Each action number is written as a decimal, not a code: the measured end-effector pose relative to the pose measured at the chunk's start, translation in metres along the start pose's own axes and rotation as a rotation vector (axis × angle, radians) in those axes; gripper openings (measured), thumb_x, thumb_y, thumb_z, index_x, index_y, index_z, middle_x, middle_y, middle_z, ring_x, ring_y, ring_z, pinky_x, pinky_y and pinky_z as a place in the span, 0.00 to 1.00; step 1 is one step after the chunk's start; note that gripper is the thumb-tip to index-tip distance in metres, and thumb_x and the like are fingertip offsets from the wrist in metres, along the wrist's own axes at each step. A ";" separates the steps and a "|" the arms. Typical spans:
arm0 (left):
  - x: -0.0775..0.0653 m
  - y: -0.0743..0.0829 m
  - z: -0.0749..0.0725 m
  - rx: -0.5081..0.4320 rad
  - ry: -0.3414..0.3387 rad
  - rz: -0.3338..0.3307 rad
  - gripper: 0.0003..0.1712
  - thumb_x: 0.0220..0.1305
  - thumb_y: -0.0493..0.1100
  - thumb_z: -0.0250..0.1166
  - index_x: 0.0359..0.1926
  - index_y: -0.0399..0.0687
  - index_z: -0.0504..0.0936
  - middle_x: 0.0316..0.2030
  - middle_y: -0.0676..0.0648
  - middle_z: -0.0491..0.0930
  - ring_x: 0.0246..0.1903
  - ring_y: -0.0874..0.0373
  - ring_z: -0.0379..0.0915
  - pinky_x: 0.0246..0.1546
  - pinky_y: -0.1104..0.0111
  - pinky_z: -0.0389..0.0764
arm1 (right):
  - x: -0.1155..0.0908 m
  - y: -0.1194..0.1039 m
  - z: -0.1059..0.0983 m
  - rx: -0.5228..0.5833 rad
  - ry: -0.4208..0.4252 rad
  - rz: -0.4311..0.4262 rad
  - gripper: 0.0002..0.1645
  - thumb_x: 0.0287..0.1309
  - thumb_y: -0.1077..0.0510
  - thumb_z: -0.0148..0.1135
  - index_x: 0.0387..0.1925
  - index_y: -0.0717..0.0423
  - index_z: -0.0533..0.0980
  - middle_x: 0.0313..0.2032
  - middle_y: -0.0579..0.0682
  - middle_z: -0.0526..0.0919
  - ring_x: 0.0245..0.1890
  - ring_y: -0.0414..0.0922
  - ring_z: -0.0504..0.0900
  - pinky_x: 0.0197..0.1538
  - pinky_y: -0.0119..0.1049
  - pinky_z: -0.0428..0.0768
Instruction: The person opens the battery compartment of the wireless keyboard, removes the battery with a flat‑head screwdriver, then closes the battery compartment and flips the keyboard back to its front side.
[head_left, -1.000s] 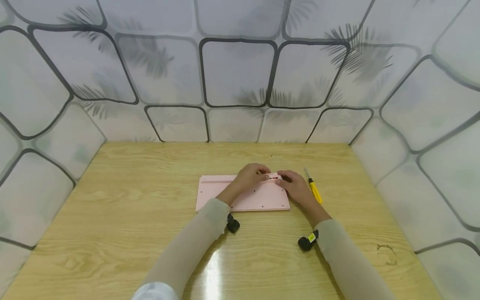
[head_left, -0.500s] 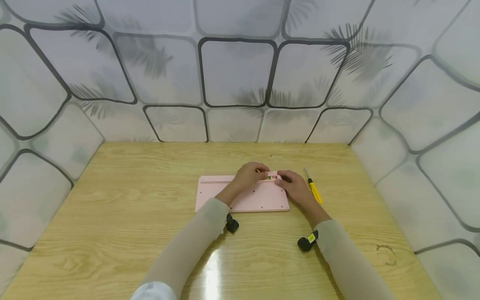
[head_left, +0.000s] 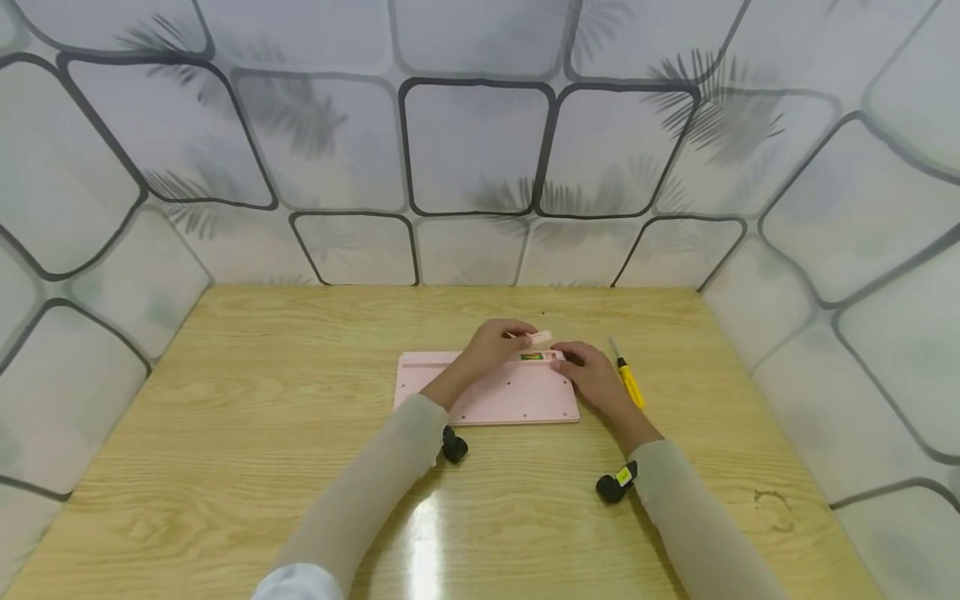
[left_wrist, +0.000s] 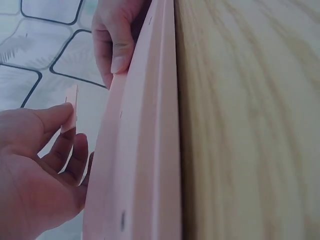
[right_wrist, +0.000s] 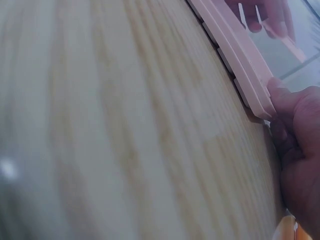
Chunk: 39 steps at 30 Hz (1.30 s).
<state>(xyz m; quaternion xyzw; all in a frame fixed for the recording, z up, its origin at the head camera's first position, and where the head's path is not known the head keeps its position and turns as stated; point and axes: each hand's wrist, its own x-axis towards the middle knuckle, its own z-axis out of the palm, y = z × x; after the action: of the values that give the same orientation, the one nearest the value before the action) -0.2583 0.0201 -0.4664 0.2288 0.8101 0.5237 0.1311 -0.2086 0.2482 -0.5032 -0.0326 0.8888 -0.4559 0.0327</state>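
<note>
Just beyond the far edge of the pink keyboard (head_left: 517,398), my left hand (head_left: 495,342) pinches a small pink cover (head_left: 541,337) between thumb and fingers, clear of the keyboard. The keyboard lies keys-down on the desk (head_left: 225,467), just below that hand, and my right hand (head_left: 593,372) grips its far right corner. Between my hands, a slot (head_left: 552,357) shows what seems to be a green-and-yellow battery (head_left: 531,357). Beside my right hand lies a yellow-handled screwdriver (head_left: 632,384); nearer me, a black wrist camera (head_left: 610,489) bears a yellow label (head_left: 624,476) too small to read.
</note>
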 end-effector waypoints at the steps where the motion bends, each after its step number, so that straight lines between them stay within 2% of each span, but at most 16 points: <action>1: -0.002 0.000 -0.002 -0.005 0.000 -0.001 0.17 0.74 0.46 0.61 0.59 0.51 0.83 0.54 0.49 0.83 0.47 0.55 0.77 0.44 0.64 0.80 | 0.000 0.001 0.000 -0.001 0.000 0.000 0.23 0.71 0.51 0.60 0.64 0.53 0.76 0.65 0.58 0.76 0.68 0.56 0.72 0.69 0.56 0.68; 7: -0.013 0.002 -0.021 -0.008 0.013 -0.008 0.16 0.74 0.47 0.61 0.58 0.54 0.84 0.53 0.51 0.83 0.47 0.55 0.77 0.43 0.62 0.79 | 0.001 0.002 0.000 0.012 0.004 -0.004 0.23 0.71 0.51 0.61 0.63 0.51 0.77 0.64 0.56 0.77 0.66 0.55 0.73 0.68 0.55 0.70; 12: -0.020 0.004 -0.043 0.032 0.010 -0.033 0.16 0.73 0.47 0.62 0.57 0.52 0.85 0.53 0.48 0.83 0.45 0.54 0.77 0.39 0.64 0.79 | 0.000 0.002 -0.001 0.010 0.004 -0.020 0.23 0.71 0.51 0.61 0.63 0.52 0.76 0.64 0.57 0.76 0.66 0.55 0.72 0.68 0.55 0.70; 19: -0.027 -0.003 -0.082 0.190 0.027 -0.075 0.15 0.72 0.45 0.63 0.55 0.47 0.86 0.56 0.45 0.83 0.50 0.51 0.78 0.47 0.60 0.80 | -0.001 0.000 -0.002 0.032 0.005 -0.024 0.22 0.71 0.51 0.60 0.63 0.52 0.76 0.63 0.57 0.76 0.65 0.55 0.72 0.68 0.55 0.70; 26: -0.035 -0.025 -0.116 0.335 0.028 -0.155 0.13 0.73 0.44 0.62 0.52 0.47 0.86 0.54 0.44 0.83 0.56 0.47 0.77 0.56 0.52 0.78 | -0.003 -0.001 -0.003 0.035 -0.006 -0.058 0.23 0.71 0.54 0.60 0.63 0.56 0.76 0.63 0.60 0.76 0.65 0.57 0.73 0.67 0.55 0.71; 34: -0.040 -0.049 -0.134 0.381 -0.031 -0.215 0.13 0.73 0.42 0.61 0.53 0.43 0.86 0.54 0.42 0.83 0.55 0.47 0.77 0.57 0.53 0.77 | -0.002 0.000 -0.002 0.012 0.011 -0.069 0.22 0.71 0.53 0.61 0.62 0.56 0.77 0.63 0.60 0.77 0.65 0.57 0.73 0.67 0.55 0.71; 39: -0.043 -0.051 -0.139 0.396 -0.071 -0.233 0.13 0.73 0.40 0.61 0.52 0.42 0.86 0.53 0.41 0.84 0.54 0.46 0.77 0.59 0.52 0.76 | 0.000 0.004 0.000 0.009 0.014 -0.078 0.22 0.70 0.54 0.61 0.62 0.55 0.77 0.62 0.59 0.78 0.65 0.56 0.74 0.67 0.54 0.72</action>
<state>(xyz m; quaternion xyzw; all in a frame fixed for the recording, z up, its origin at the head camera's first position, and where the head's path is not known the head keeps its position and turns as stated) -0.2963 -0.1291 -0.4558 0.1734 0.9128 0.3276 0.1714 -0.2087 0.2499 -0.5063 -0.0637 0.8851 -0.4610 0.0088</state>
